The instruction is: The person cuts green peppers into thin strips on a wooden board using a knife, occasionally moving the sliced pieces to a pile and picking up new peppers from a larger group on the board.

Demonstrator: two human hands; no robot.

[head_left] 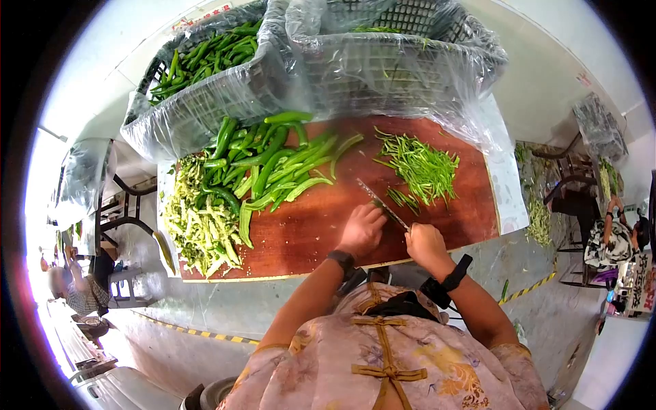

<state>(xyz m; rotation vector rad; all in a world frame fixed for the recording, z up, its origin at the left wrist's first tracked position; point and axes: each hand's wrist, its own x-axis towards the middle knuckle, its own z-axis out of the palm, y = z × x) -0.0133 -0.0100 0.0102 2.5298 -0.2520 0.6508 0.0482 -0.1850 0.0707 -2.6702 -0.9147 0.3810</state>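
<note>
My right hand (pixel 427 247) is closed around the handle of a knife (pixel 384 204), whose blade slants up and to the left over the red-brown board (pixel 314 232). Beside the blade, my left hand (pixel 362 231) presses its curled fingers down on a small piece of green pepper (pixel 378 203), mostly hidden. Thin green pepper shreds (pixel 420 167) lie in a heap beyond the knife. To the left are split, flattened green peppers (pixel 294 171) and whole green peppers (pixel 236 147). A pale pile of pepper cores and seeds (pixel 195 212) covers the board's left end.
Two plastic-lined crates stand along the far edge: the left crate (pixel 198 102) holds whole green peppers, the right crate (pixel 403 75) some green pieces. Other people sit at far left (pixel 85 290) and far right (pixel 608 236). Yellow-black tape (pixel 198 333) marks the floor.
</note>
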